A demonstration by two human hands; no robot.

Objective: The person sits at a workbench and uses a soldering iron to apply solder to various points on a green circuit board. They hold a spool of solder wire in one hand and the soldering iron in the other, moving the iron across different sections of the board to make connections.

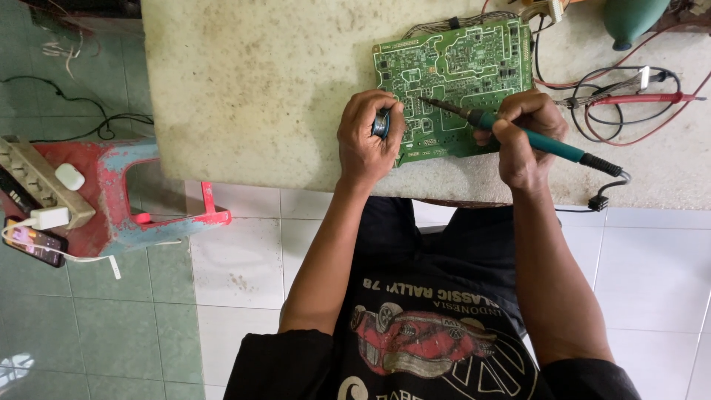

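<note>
soldering on the green circuit board [463, 70], mid-joint by my reckoning.
my left hand [368, 137] was clamped on a solder spool [381, 123] at the board's 7 o'clock; my right hand [522, 133] gripped the teal soldering iron [518, 132], tip on the board's lower middle. next called for feeding solder steadily to the tip.

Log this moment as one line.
left hand: holds solder spool | right hand: holds soldering iron, tip on green circuit board | table

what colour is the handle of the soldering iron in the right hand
Teal green, with a black end where the cord leaves, on the soldering iron in the right hand; head view.
</note>
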